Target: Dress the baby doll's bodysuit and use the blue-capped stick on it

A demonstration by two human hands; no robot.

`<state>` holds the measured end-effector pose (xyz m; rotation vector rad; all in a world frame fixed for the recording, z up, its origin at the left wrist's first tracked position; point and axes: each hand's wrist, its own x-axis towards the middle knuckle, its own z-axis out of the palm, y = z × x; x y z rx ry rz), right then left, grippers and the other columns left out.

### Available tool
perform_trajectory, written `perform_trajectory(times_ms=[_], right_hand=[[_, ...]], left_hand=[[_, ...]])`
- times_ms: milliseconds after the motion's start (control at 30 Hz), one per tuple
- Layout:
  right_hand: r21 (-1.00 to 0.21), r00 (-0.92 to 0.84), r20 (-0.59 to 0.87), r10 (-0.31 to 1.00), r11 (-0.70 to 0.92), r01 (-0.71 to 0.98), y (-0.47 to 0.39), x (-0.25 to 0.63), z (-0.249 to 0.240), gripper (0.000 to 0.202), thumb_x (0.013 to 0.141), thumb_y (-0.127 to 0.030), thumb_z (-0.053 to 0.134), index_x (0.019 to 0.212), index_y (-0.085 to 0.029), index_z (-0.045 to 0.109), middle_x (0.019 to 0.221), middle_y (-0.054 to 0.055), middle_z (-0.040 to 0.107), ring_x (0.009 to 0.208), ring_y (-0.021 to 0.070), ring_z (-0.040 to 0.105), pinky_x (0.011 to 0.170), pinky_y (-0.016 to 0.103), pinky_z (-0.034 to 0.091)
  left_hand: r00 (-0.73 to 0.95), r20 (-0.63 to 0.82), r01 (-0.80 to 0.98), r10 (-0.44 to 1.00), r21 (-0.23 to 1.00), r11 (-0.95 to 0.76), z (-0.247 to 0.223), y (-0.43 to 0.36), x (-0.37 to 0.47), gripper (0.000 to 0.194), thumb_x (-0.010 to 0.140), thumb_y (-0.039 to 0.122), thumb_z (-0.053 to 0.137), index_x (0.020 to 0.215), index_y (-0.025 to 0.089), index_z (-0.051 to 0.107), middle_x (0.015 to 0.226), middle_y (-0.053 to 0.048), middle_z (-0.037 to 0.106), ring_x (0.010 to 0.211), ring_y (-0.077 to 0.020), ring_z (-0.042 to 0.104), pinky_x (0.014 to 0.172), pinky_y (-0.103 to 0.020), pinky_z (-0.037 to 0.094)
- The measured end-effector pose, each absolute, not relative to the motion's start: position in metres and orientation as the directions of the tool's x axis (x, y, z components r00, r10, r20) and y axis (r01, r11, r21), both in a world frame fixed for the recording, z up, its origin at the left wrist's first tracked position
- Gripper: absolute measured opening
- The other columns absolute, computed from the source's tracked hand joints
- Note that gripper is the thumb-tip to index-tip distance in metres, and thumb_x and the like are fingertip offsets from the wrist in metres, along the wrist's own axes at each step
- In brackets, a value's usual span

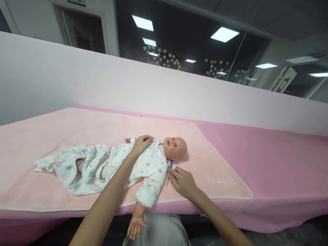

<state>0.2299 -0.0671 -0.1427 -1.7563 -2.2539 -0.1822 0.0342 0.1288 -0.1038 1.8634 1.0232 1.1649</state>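
Two hands, one doll (pixel 176 149)
Left hand (pixel 142 143) rests open on its chest; right hand (pixel 183 181) touches blue strip (pixel 171 164), grip unclear.

Ceiling panels (pixel 224 34) glare in the dark glass (pixel 194 44), while soft, faintly shadowed light evenly covers the counter (pixel 269 160) to its front edge.

A white wall (pixel 102 78) runs below a dark window (pixel 184 20) showing bright lights (pixel 224 34) around one o'clock; a doorway (pixel 91 36) stands at ten.
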Motion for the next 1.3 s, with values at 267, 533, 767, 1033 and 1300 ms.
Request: perform_trajectory(times_ms=[267, 533, 767, 1033, 1300], right_hand=[[-0.053, -0.335, 0.17, 0.927, 0.349, 0.936, -0.086, 0.237, -0.123, 0.025, 0.089, -0.024, 0.033, 0.096, -0.02, 0.057, 0.091, 0.003, 0.052, 0.075, 0.0102, 0.048, 0.062, 0.022, 0.028], [-0.032, -0.628, -0.058, 0.776, 0.627, 0.778, -0.092, 0.23, -0.098, 0.024, 0.087, -0.019, 0.037, 0.079, -0.019, 0.06, 0.079, 0.002, 0.056, 0.065, 0.0075, 0.046, 0.056, 0.022, 0.022], [-0.392, -0.452, 0.461, 0.764, 0.632, 0.669, -0.028, 0.217, -0.005, 0.009, 0.07, -0.021, 0.051, 0.069, -0.015, 0.044, 0.062, -0.002, 0.049, 0.055, 0.0056, 0.042, 0.053, 0.018, 0.03], [-0.838, 0.027, 0.533, 0.846, 0.532, -0.122, 0.062, 0.188, 0.063, 0.029, 0.068, -0.036, 0.057, 0.081, -0.019, 0.037, 0.057, -0.007, 0.041, 0.044, 0.0033, 0.039, 0.042, 0.016, 0.031], [-0.935, 0.07, 0.348, 0.935, 0.352, -0.047, 0.096, 0.202, 0.023, 0.039, 0.06, -0.041, 0.069, 0.069, -0.017, 0.039, 0.052, -0.006, 0.043, 0.041, 0.003, 0.038, 0.035, 0.015, 0.023]], left_hand=[[0.252, 0.358, 0.192, 0.899, 0.892, -0.409, -0.103, 0.125, 0.033, 0.031, 0.068, 0.034, 0.054, 0.084, 0.012, 0.068, 0.079, -0.008, 0.068, 0.08, -0.0208, 0.061, 0.072, -0.027, 0.044], [0.238, 0.358, 0.184, 0.903, 0.896, -0.404, -0.11, 0.131, 0.034, 0.029, 0.069, 0.031, 0.052, 0.085, 0.012, 0.068, 0.079, -0.007, 0.068, 0.079, -0.0193, 0.062, 0.071, -0.026, 0.044], [0.239, 0.376, 0.196, 0.895, 0.884, -0.424, -0.106, 0.129, 0.035, 0.034, 0.073, 0.037, 0.047, 0.083, 0.012, 0.068, 0.075, -0.006, 0.066, 0.072, -0.0178, 0.06, 0.066, -0.025, 0.042], [0.244, 0.363, 0.186, 0.899, 0.892, -0.411, -0.104, 0.124, 0.033, 0.029, 0.073, 0.033, 0.048, 0.081, 0.012, 0.067, 0.076, -0.006, 0.067, 0.072, -0.0176, 0.06, 0.066, -0.025, 0.043], [0.244, 0.359, 0.219, 0.901, 0.885, -0.412, -0.106, 0.124, 0.034, 0.03, 0.075, 0.032, 0.048, 0.085, 0.011, 0.068, 0.076, -0.007, 0.067, 0.073, -0.0168, 0.061, 0.066, -0.024, 0.044]])
